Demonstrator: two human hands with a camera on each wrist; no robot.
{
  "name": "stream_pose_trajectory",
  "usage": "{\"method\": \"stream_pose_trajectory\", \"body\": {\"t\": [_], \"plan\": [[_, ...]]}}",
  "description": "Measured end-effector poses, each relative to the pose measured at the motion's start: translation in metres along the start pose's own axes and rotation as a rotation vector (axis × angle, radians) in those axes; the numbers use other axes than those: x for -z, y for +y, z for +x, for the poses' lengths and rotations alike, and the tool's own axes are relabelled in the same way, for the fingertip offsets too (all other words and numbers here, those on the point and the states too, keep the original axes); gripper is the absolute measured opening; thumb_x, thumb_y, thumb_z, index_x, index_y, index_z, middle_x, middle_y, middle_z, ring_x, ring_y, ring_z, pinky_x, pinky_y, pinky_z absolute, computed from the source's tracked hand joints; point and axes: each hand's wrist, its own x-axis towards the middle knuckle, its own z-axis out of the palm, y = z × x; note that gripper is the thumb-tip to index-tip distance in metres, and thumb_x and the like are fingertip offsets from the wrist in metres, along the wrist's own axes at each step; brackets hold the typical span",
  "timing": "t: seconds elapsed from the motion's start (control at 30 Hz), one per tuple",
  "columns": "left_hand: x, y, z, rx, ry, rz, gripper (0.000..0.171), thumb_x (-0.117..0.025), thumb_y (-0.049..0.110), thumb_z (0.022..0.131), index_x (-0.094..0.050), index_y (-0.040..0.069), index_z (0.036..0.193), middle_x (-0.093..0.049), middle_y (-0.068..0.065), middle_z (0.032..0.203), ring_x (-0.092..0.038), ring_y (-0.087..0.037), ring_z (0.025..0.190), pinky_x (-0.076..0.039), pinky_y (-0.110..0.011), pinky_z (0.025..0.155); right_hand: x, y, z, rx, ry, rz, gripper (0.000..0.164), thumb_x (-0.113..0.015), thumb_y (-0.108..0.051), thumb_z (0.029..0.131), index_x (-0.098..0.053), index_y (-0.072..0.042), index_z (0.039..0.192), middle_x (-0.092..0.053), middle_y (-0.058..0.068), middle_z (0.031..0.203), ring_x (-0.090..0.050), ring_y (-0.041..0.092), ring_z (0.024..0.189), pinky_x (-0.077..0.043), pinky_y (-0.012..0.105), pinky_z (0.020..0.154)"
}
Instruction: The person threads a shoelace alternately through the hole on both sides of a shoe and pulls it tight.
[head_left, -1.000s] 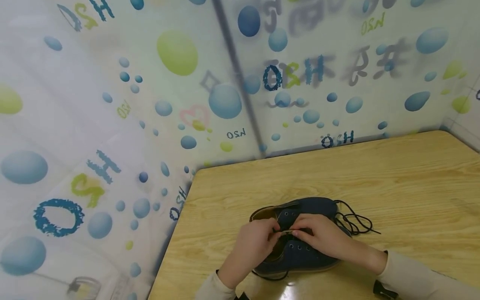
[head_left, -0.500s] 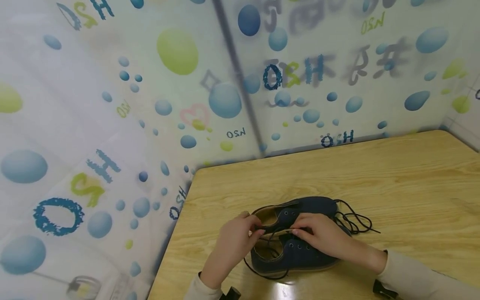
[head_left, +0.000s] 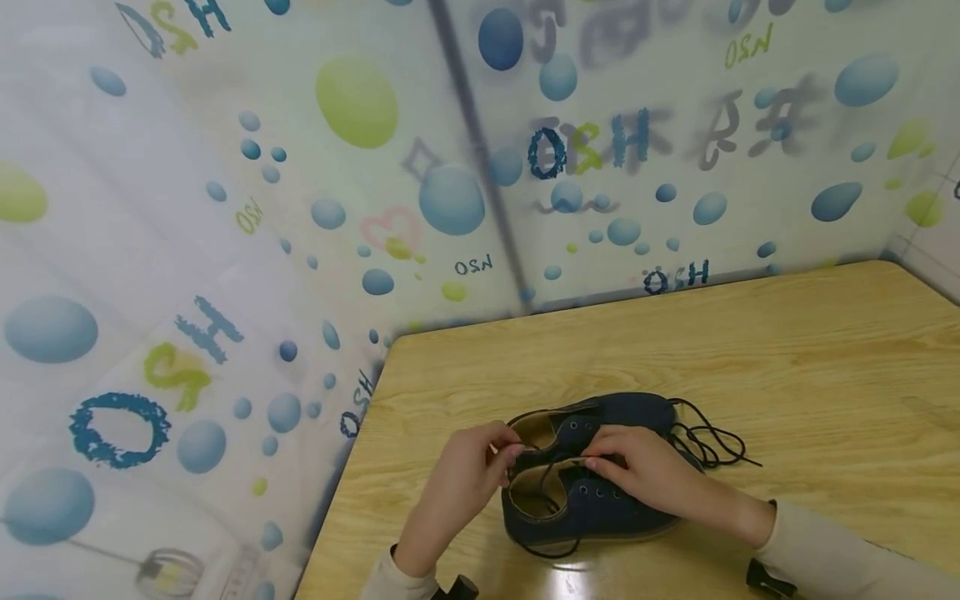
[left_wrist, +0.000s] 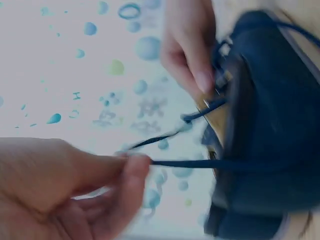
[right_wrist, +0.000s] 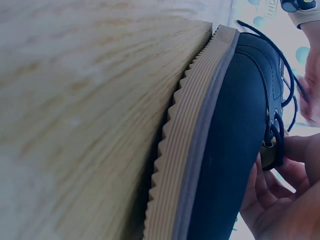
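Observation:
Two dark blue lace-up shoes lie side by side, toes to the right; the near shoe (head_left: 555,523) is being worked on and the far shoe (head_left: 637,410) is behind it. My left hand (head_left: 459,471) is left of the near shoe's opening, pinching a dark shoelace (left_wrist: 195,164) between thumb and index finger. In the left wrist view that lace runs taut to the shoe. My right hand (head_left: 648,468) covers part of the lacing and pinches the tan-edged tongue (right_wrist: 269,156). Lace passes through the eyelets beside its fingers.
The shoes stand on a wood-grain table (head_left: 787,358). Loose laces (head_left: 712,446) trail beyond the toes on the right. Behind the table hangs a white wall covering (head_left: 637,100) printed with bubbles and letters. Dark bands sit at both wrists.
My left hand has moved left, away from the near shoe's tongue, drawing the lace out and uncovering the shoe's opening. My right hand has stayed at the tongue.

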Motion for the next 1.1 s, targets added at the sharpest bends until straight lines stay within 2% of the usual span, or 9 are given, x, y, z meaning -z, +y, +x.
{"method": "stream_pose_trajectory", "body": {"t": [0.1, 0.2, 0.3, 0.4, 0.53, 0.63, 0.83, 0.97, 1.1], "plan": [[0.000, 0.007, 0.003, -0.047, 0.072, -0.334, 0.013, -0.062, 0.015, 0.097, -0.070, 0.008, 0.103, -0.074, -0.014, 0.092, -0.072, -0.017, 0.071, -0.060, -0.027, 0.065, 0.000, 0.001, 0.000, 0.004, 0.006, -0.001, 0.014, -0.063, -0.026, 0.097, -0.076, -0.022, 0.099, -0.066, -0.014, 0.092, -0.053, -0.008, 0.073, -0.046, 0.018, 0.062], [0.000, 0.011, 0.003, -0.138, 0.108, -0.449, 0.013, -0.065, 0.012, 0.096, -0.072, 0.007, 0.105, -0.074, -0.015, 0.099, -0.074, -0.017, 0.084, -0.061, -0.032, 0.074, 0.000, 0.001, 0.001, 0.012, 0.014, 0.000, 0.013, -0.064, -0.025, 0.097, -0.076, -0.022, 0.098, -0.066, -0.014, 0.091, -0.052, -0.008, 0.072, -0.045, 0.018, 0.061], [-0.003, 0.012, 0.002, -0.200, 0.048, -0.286, 0.013, -0.069, 0.008, 0.092, -0.075, 0.010, 0.104, -0.074, -0.008, 0.103, -0.071, -0.011, 0.088, -0.059, -0.026, 0.074, -0.001, 0.000, 0.001, 0.017, 0.013, 0.007, 0.012, -0.064, -0.023, 0.096, -0.076, -0.020, 0.098, -0.066, -0.013, 0.091, -0.052, -0.008, 0.072, -0.045, 0.018, 0.061], [-0.013, 0.010, 0.001, -0.252, -0.029, 0.088, 0.013, -0.074, 0.010, 0.088, -0.079, 0.017, 0.098, -0.070, 0.002, 0.099, -0.065, -0.005, 0.084, -0.053, -0.015, 0.069, -0.001, 0.000, 0.000, 0.014, 0.006, 0.014, 0.013, -0.064, -0.023, 0.096, -0.077, -0.020, 0.099, -0.066, -0.012, 0.093, -0.053, -0.008, 0.073, -0.046, 0.018, 0.062], [-0.031, 0.007, 0.000, -0.321, -0.013, 0.623, 0.010, -0.080, 0.021, 0.082, -0.081, 0.030, 0.085, -0.060, 0.009, 0.080, -0.048, -0.004, 0.069, -0.039, -0.011, 0.058, 0.000, 0.000, 0.000, 0.001, 0.001, 0.010, 0.014, -0.064, -0.025, 0.097, -0.076, -0.021, 0.100, -0.066, -0.013, 0.093, -0.054, -0.008, 0.074, -0.047, 0.018, 0.062], [-0.038, 0.008, 0.000, -0.321, -0.029, 0.832, 0.008, -0.080, 0.025, 0.080, -0.080, 0.032, 0.078, -0.057, 0.009, 0.074, -0.043, -0.008, 0.066, -0.031, -0.017, 0.054, 0.000, 0.000, 0.000, -0.004, 0.000, 0.009, 0.014, -0.063, -0.026, 0.097, -0.076, -0.022, 0.100, -0.067, -0.013, 0.094, -0.054, -0.007, 0.075, -0.047, 0.018, 0.063], [-0.028, 0.019, -0.009, -0.290, -0.080, 0.722, 0.016, -0.076, 0.017, 0.086, -0.077, 0.026, 0.099, -0.062, 0.009, 0.081, -0.051, -0.006, 0.070, -0.040, -0.016, 0.059, -0.002, -0.001, 0.000, 0.010, -0.008, 0.016, 0.015, -0.063, -0.026, 0.097, -0.076, -0.021, 0.101, -0.067, -0.012, 0.095, -0.056, -0.007, 0.077, -0.048, 0.019, 0.064], [-0.027, 0.028, -0.016, -0.433, -0.079, 0.588, 0.028, -0.077, 0.034, 0.086, -0.071, 0.025, 0.112, -0.058, 0.011, 0.087, -0.046, 0.000, 0.071, -0.036, -0.009, 0.061, -0.001, -0.001, 0.000, 0.028, 0.004, 0.007, 0.012, -0.064, -0.023, 0.097, -0.076, -0.022, 0.100, -0.067, -0.013, 0.094, -0.057, -0.006, 0.078, -0.048, 0.019, 0.064], [-0.049, 0.030, -0.017, -0.526, -0.085, 0.686, 0.064, -0.074, 0.064, 0.077, -0.060, 0.026, 0.126, -0.056, 0.011, 0.093, -0.048, -0.002, 0.076, -0.036, -0.012, 0.062, 0.000, -0.001, 0.000, 0.035, 0.009, 0.000, 0.011, -0.065, -0.020, 0.096, -0.075, -0.024, 0.099, -0.066, -0.013, 0.094, -0.058, -0.005, 0.079, -0.049, 0.020, 0.066]]}}
